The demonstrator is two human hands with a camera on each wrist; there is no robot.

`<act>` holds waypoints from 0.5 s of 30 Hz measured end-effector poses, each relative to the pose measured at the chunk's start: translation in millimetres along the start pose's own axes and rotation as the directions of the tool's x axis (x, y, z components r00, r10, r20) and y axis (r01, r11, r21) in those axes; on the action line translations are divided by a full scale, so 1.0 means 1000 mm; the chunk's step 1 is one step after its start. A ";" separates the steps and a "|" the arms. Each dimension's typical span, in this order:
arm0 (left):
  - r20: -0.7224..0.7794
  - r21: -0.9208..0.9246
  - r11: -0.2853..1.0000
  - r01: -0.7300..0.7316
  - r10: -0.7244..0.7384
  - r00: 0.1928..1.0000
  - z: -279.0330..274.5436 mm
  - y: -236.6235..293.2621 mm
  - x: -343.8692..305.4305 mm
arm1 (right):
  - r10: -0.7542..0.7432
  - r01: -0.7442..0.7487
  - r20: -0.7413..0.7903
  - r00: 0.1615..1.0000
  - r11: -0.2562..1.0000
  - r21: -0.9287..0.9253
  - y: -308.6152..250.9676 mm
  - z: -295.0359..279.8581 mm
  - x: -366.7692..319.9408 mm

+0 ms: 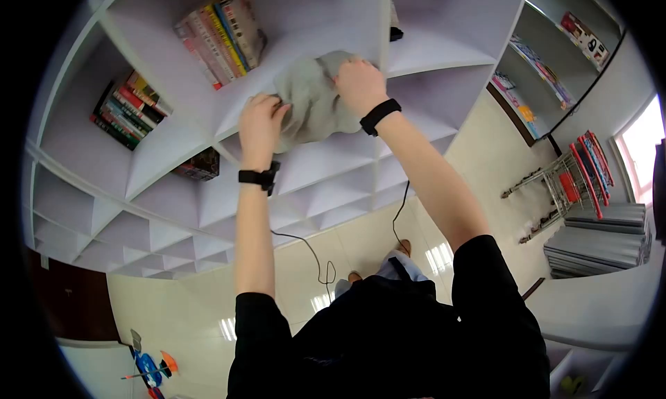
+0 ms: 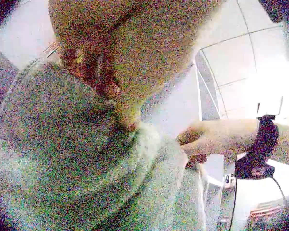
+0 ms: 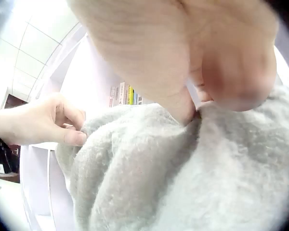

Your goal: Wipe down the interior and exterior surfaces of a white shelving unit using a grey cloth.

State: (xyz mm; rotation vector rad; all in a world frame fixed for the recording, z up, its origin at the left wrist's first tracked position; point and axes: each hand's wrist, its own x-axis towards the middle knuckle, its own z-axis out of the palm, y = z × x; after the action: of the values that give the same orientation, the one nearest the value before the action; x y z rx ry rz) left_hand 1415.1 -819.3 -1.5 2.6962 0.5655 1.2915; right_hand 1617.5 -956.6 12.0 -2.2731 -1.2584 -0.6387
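Observation:
A soft grey cloth [image 1: 312,101], fuzzy like a towel, hangs in loose folds between the two hands, in front of a white shelf compartment. My left hand [image 1: 261,125] pinches its left edge between thumb and fingers, as the right wrist view shows with the left hand [image 3: 48,121] at the cloth's side. At the upper right of the cloth, my right hand [image 1: 361,85] grips a gathered bit; close up, the right thumb and fingers [image 3: 238,72] press a fold together. The left wrist view is grainy, with the cloth [image 2: 62,139] filling much of it.
White cube shelving [image 1: 291,45] spans the front, with upright books [image 1: 222,38] behind the cloth and more books [image 1: 132,108] to the left. A dark box [image 1: 199,165] sits in a lower compartment. Thin cables [image 1: 305,243] trail from the wrists. A cart [image 1: 565,184] stands at right.

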 end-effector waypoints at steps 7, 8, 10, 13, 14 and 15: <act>-0.138 0.079 0.995 -0.053 0.064 0.988 0.020 0.048 -0.006 | -0.118 0.144 -0.134 0.984 0.967 0.211 0.038 -0.029 -0.023; -0.144 0.058 0.997 -0.059 0.067 0.987 0.026 0.059 -0.007 | -0.072 0.094 -0.091 0.993 0.961 0.261 0.052 -0.045 -0.028; -0.172 0.070 0.994 -0.089 0.100 0.980 0.036 0.101 0.002 | -0.059 0.091 -0.122 0.991 0.957 0.275 0.093 -0.071 -0.035; -0.211 0.133 0.983 -0.130 0.156 0.965 0.057 0.170 0.020 | -0.047 0.099 -0.204 0.978 0.963 0.251 0.153 -0.111 -0.030; -0.211 0.132 0.983 -0.129 0.155 0.965 0.065 0.193 0.026 | -0.060 0.107 -0.215 0.975 0.972 0.212 0.174 -0.121 -0.026; -0.214 0.129 0.984 -0.125 0.150 0.965 0.073 0.215 0.033 | -0.077 0.117 -0.225 0.971 0.979 0.170 0.194 -0.129 -0.021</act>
State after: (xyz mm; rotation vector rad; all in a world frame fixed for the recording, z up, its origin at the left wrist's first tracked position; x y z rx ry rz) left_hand 1551.0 -1001.0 28.7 2.7433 0.4943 1.6628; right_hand 1753.0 -1138.9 67.6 -1.9455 -1.2706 -0.7525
